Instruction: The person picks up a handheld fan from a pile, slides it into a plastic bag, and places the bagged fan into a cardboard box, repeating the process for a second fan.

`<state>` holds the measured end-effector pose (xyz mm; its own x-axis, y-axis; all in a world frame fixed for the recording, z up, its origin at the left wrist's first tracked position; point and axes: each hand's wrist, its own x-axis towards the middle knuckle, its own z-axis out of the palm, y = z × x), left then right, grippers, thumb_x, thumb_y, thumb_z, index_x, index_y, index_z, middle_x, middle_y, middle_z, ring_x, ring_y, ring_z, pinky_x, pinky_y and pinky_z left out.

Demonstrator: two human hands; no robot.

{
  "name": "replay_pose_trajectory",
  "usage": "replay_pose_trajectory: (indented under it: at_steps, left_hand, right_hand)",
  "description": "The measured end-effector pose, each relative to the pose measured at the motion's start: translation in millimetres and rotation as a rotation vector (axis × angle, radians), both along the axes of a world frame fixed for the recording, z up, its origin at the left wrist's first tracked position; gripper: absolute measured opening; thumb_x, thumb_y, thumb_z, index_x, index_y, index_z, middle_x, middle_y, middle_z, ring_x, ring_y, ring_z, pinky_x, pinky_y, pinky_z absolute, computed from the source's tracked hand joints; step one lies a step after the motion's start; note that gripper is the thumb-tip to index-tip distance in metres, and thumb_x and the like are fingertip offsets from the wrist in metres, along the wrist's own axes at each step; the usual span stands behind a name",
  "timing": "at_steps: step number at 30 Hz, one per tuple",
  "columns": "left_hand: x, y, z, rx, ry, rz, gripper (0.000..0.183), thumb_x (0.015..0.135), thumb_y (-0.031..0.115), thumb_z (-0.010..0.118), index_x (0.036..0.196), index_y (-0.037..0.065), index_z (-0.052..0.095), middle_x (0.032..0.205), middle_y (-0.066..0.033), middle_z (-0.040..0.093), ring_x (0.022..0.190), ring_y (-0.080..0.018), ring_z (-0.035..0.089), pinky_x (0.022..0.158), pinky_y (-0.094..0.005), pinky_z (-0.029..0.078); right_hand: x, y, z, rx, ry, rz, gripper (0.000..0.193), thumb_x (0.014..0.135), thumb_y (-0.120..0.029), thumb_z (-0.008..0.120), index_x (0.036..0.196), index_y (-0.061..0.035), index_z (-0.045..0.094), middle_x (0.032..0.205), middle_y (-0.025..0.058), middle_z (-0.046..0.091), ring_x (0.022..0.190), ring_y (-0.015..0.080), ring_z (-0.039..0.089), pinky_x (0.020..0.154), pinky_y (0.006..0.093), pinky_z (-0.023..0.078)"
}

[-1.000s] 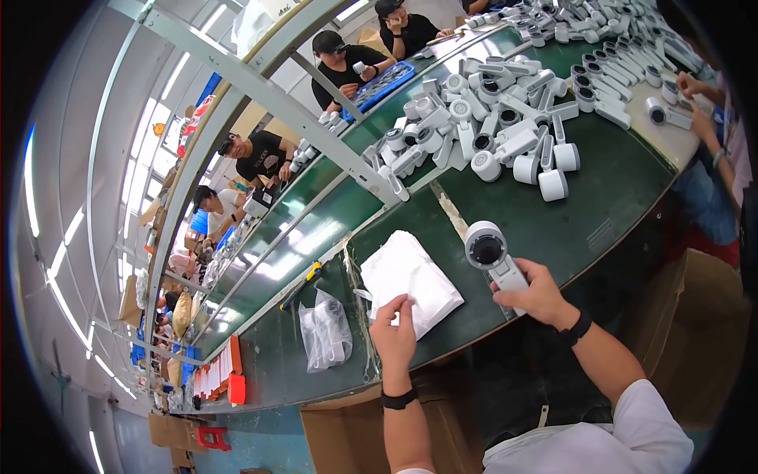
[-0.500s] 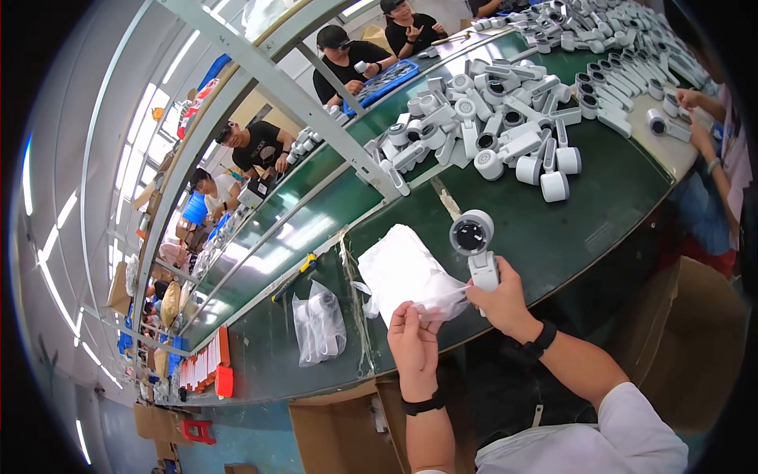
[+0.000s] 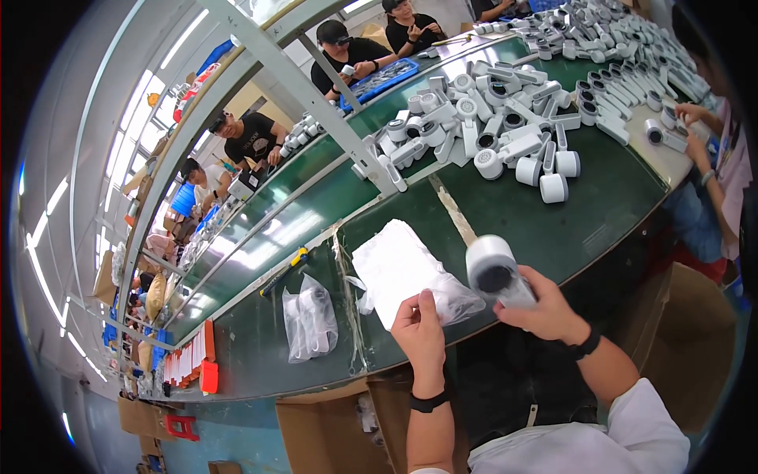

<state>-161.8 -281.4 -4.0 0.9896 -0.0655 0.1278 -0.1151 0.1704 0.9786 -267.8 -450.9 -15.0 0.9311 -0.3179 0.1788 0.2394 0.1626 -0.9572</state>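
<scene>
In my right hand (image 3: 545, 308) is a white handheld device (image 3: 489, 261), like a small hair dryer, with a drum-shaped head, a dark round end and a short handle. My fingers wrap its handle, and the head points away from me. My left hand (image 3: 421, 328) pinches the near edge of a clear plastic bag (image 3: 458, 300). That bag lies on a stack of white bags (image 3: 395, 265) on the green table. Left of the stack lies a filled clear bag (image 3: 310, 320) with white pieces inside.
A large heap of similar white devices (image 3: 505, 118) covers the far table. A yellow-black cutter (image 3: 284, 271) lies left. A metal frame post (image 3: 332, 118) rises there. Open cardboard boxes (image 3: 332, 430) stand below the edge. Another person's hands (image 3: 695, 130) work at right; more people sit opposite.
My right hand has drawn away from the bag to the right, and the device's head has turned and tipped. My left hand stays at the bag's edge.
</scene>
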Motion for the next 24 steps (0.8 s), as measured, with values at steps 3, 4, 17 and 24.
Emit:
replay_pose_trajectory:
  at_steps: [3, 4, 17, 24]
  left_hand:
    - [1, 1, 3, 0.114, 0.011, -0.056, 0.018, 0.092, 0.017, 0.068, 0.088, 0.000, 0.065, 0.067, 0.0033, 0.056, 0.055, -0.0031, 0.046, 0.050, -0.0196, 0.036]
    - [1, -2, 4, 0.110, 0.013, -0.065, 0.018, 0.092, 0.017, 0.068, 0.088, 0.000, 0.065, 0.067, 0.0033, 0.056, 0.055, -0.0031, 0.046, 0.050, -0.0196, 0.036]
    - [-5, 19, 16, 0.320, -0.398, -0.155, 0.011, 0.085, 0.006, 0.072, 0.090, -0.003, 0.068, 0.086, -0.0017, 0.060, 0.070, -0.0072, 0.053, 0.061, -0.0210, 0.041]
    - [-36, 2, 3, 0.687, -0.934, -0.158, 0.013, 0.080, 0.005, 0.076, 0.090, 0.001, 0.069, 0.084, -0.0083, 0.059, 0.067, -0.0168, 0.057, 0.057, -0.0264, 0.045]
  right_hand:
    - [-24, -29, 27, -0.100, 0.180, 0.380, 0.083, 0.082, -0.003, 0.071, 0.150, -0.0058, 0.022, 0.097, 0.0075, 0.067, 0.081, 0.0118, 0.063, 0.070, 0.0274, 0.052]
    - [-27, -34, 28, -0.208, 0.165, 0.433, 0.088, 0.083, -0.004, 0.071, 0.152, -0.0064, 0.017, 0.096, 0.0078, 0.067, 0.079, 0.0110, 0.062, 0.067, 0.0267, 0.052]
    - [8, 7, -3, -0.073, 0.361, 0.424, 0.065, 0.091, -0.020, 0.063, 0.149, -0.0109, 0.035, 0.086, 0.0006, 0.061, 0.069, 0.0075, 0.056, 0.059, 0.0229, 0.048]
    - [16, 42, -10, 0.285, 0.262, 0.249, 0.067, 0.091, -0.009, 0.062, 0.150, -0.0075, 0.030, 0.099, 0.0033, 0.062, 0.080, 0.0086, 0.060, 0.065, 0.0228, 0.050]
